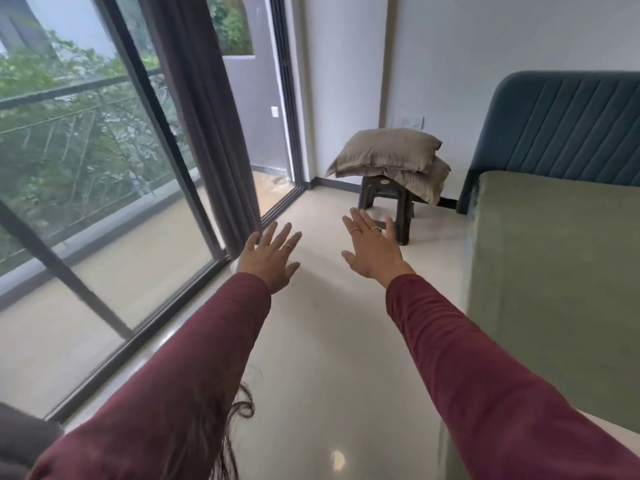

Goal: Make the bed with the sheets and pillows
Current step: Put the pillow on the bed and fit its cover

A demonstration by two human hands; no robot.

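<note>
Both maroon sleeves [173, 375] are stretched forward nearest the lens, and beside them the bed [554, 271], covered in a green sheet, is seen along the right under a blue headboard [571, 126]. Two tan pillows [391, 157] are stacked on a dark stool [388, 199] in the far corner, well apart from the left hand [270, 258] and right hand [374, 247], whose fingers are spread wide and hold nothing. Soft, light handling is judged likely, best taken by the pillows' sides; a small label on the stool cannot be read.
</note>
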